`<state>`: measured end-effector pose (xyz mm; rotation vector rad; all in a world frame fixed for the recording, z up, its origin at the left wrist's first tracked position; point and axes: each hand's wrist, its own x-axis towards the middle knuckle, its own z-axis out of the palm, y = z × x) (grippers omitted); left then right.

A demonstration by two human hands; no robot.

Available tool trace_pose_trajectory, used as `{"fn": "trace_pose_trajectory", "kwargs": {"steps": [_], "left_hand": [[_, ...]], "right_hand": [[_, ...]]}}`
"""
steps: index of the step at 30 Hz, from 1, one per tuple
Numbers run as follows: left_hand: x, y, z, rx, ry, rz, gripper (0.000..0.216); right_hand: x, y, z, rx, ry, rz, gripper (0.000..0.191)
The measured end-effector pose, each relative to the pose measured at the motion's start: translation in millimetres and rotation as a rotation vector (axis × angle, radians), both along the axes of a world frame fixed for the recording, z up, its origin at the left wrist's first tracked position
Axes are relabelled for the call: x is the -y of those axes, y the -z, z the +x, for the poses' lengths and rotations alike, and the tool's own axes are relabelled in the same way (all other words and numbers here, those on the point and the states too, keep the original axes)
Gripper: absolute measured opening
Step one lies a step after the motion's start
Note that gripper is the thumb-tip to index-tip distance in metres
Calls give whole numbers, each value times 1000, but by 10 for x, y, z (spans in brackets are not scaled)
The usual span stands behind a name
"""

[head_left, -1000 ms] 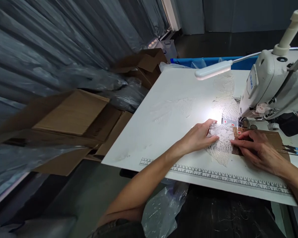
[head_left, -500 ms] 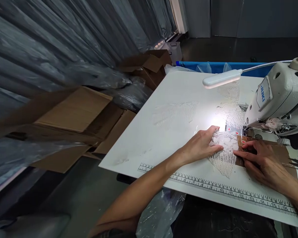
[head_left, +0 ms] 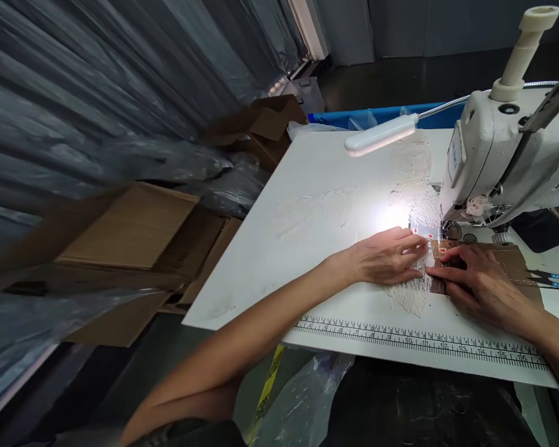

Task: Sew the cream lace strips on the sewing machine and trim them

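A white lace piece lies on the white sewing table, in front of the sewing machine's needle area. My left hand is over its upper part, fingers bent together at the edge and thumb lower on the lace. On the right side, my right hand rests with its index finger stretched to the lace edge and its other fingers loosely bent. Beneath that hand is a brown sheet taped on the table. My left fingers hide much of the lace's top edge.
The white sewing machine stands at right, with a lit lamp beside it. More lace lies behind the needle. Blue-handled thread snips are right of my right hand. A ruler strip marks the front edge; cardboard boxes stand left.
My left fingers have drawn together and shifted over the lace's top right edge, covering more of it. My right hand keeps its place by the lace. The camera view has turned slightly right.
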<state>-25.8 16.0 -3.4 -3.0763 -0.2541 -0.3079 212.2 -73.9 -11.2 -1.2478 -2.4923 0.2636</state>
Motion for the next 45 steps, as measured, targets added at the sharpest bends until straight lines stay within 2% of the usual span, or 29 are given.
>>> {"fn": "trace_pose_trajectory", "kwargs": {"steps": [3, 13, 16, 23, 30, 37, 45], "left_hand": [[-7, 5, 24, -66, -36, 59, 50], [66, -62, 215, -168, -147, 211, 54], [51, -83, 286, -169, -178, 189, 54], [62, -80, 280, -118, -251, 67, 51], [46, -17, 264, -53, -276, -19, 50], [61, 51, 261, -9, -283, -43, 48], [65, 73, 283, 34, -292, -47, 45]], "right_hand": [[0, -16, -3, 3, -14, -18, 31], [-18, 77, 56, 42, 30, 103, 33], [-31, 85, 73, 33, 53, 140, 32], [-21, 79, 41, 50, 99, 110, 34], [-55, 32, 63, 29, 71, 100, 37], [-77, 26, 45, -34, 66, 148, 37], [-75, 57, 30, -91, 102, 116, 32]]}}
